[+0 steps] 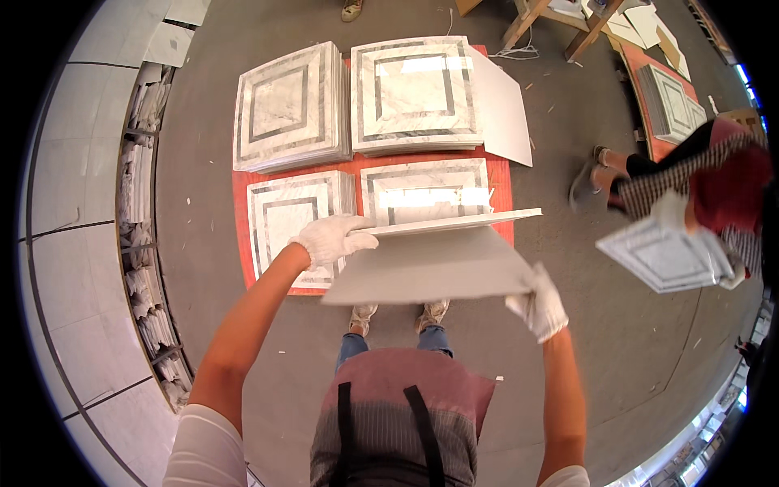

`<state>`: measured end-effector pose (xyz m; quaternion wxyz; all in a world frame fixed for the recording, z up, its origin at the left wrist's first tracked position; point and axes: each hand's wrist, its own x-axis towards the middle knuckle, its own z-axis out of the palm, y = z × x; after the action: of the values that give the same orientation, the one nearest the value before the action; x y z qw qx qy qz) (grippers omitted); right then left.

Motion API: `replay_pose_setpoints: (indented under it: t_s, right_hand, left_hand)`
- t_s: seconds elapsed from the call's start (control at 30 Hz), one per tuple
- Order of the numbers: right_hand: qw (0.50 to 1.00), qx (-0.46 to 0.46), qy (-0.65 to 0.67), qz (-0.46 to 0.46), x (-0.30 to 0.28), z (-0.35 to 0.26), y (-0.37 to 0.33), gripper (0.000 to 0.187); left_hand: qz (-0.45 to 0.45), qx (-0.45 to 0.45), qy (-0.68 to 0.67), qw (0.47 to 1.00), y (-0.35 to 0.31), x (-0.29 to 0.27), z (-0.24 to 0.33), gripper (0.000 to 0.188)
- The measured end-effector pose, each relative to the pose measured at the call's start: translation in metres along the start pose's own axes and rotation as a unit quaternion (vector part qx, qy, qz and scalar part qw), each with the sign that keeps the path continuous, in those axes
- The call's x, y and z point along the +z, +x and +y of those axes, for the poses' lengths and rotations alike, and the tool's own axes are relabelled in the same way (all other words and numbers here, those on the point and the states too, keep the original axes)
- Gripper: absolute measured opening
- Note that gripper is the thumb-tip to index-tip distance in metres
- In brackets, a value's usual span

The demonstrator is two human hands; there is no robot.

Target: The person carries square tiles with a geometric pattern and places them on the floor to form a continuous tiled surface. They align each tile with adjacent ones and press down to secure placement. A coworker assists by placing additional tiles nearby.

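Observation:
A flat slab, likely a tile [454, 222], is tipped up with its thin white edge toward me, above the near right stack. My gloved left hand [333, 239] is closed on its left end, thumb over the edge. My gloved right hand [539, 307] grips the right corner of a plain grey sheet [430, 266] that slopes down toward me below that edge. Whether sheet and slab touch is hard to tell. Marble-patterned square tiles with grey frame bands lie beyond: a near right stack [422, 177] and a near left stack [264, 217], partly behind my left hand.
Two taller tile stacks, left [284, 105] and right [414, 93], stand farther back on the red pallet [501, 183]. A white sheet [501, 109] sticks out beside them. At right, another person [690, 187] carries a framed tile [669, 256]. Racked slabs [146, 191] line the left.

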<state>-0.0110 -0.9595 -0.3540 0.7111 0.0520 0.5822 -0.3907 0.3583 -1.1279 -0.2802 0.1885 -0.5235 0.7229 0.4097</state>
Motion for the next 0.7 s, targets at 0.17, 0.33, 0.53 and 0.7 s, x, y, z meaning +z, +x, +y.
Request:
replay_pose_setpoints:
  t_s: [0.17,0.33,0.53,0.7]
  right_hand:
    - [0.996,0.046,0.051,-0.064,-0.065,0.082,-0.071,0.042]
    - [0.985,0.011,0.171,-0.033,-0.153,0.137,-0.199,0.039]
    - [0.975,-0.039,0.153,0.154,-0.187,0.139,-0.316,0.033]
    - [0.972,-0.173,0.12,0.108,-0.174,0.083,-0.277,0.037]
  left_hand:
    - [-0.021,-0.038,0.056,0.997,0.001,-0.001,-0.01,0.054]
    - [0.015,-0.023,0.073,0.997,-0.007,-0.001,-0.01,0.042]
    - [0.02,0.003,0.083,0.996,0.0,-0.003,-0.011,0.04]
    - [0.035,-0.006,0.062,0.997,0.0,0.005,-0.016,0.039]
